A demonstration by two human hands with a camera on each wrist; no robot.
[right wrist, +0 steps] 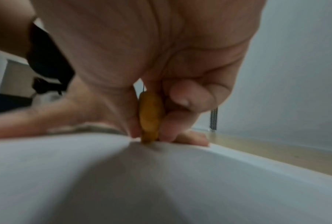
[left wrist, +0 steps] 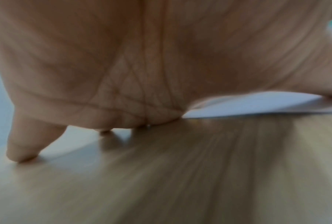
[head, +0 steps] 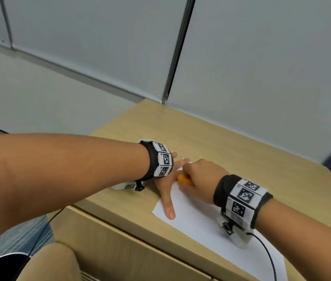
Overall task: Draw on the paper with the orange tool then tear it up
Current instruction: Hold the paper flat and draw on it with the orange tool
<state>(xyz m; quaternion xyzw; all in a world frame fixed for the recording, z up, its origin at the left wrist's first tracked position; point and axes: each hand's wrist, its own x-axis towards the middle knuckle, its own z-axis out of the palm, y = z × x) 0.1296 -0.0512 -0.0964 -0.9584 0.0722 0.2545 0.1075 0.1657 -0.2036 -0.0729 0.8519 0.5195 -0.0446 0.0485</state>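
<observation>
On the head view I see the left hand (head: 165, 180) laid flat, its digits straight, pressing the left end of the paper (head: 197, 218), which lies along the near edge of the worktop (head: 231, 142). The right hand (head: 203, 177) sits just beside it, curled round the orange tool (head: 183, 179). The left wrist view, blurred, shows me the palm down on the wood at the sheet's edge. On the right wrist view, thumb and fingers (right wrist: 180, 121) pinch the tool upright, its tip touching the sheet
</observation>
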